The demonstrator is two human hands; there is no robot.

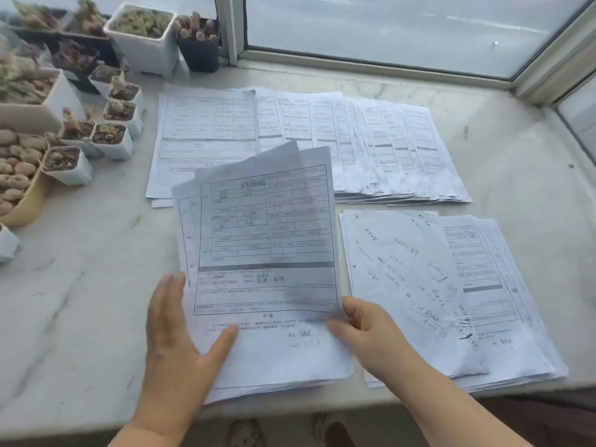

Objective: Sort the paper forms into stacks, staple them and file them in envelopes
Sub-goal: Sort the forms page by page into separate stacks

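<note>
A stack of printed forms (267,359) lies at the near edge of the marble sill. My right hand (371,330) pinches the lower right corner of its top sheets (264,227) and lifts them, so they tilt up. My left hand (177,330) rests flat on the stack's left edge with straight fingers and the thumb on the paper. A fanned row of forms (322,137) lies further back. To the right sits another pile (451,301), topped by a sheet with handwriting.
Several small pots of succulents (106,124) crowd the left side of the sill (80,285), with a yellow bowl (25,204) at the far left. A window frame (371,66) runs along the back and right. The floor shows below the sill's front edge.
</note>
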